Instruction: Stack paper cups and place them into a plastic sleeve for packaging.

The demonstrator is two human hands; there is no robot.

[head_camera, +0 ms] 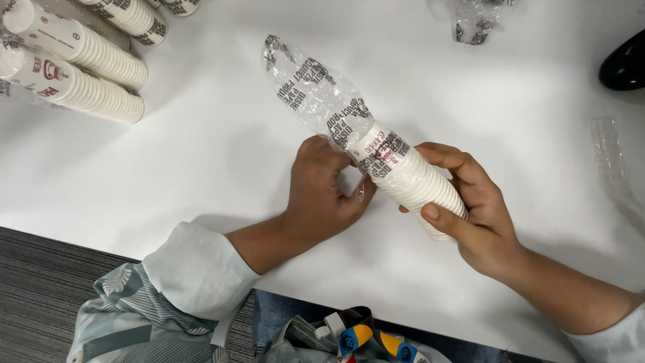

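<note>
A stack of white paper cups (410,180) lies tilted over the white table (222,134), partly inside a clear printed plastic sleeve (316,91) that trails up and to the left. My right hand (474,212) grips the wide end of the stack, thumb across its side. My left hand (322,191) rests on the table beside the narrow end and pinches the plastic sleeve near the stack.
Several more stacks of white paper cups (74,67) lie at the top left. A crumpled plastic wrapper (474,20) is at the top, another clear wrapper (615,165) at the right, and a black object (625,64) at the right edge.
</note>
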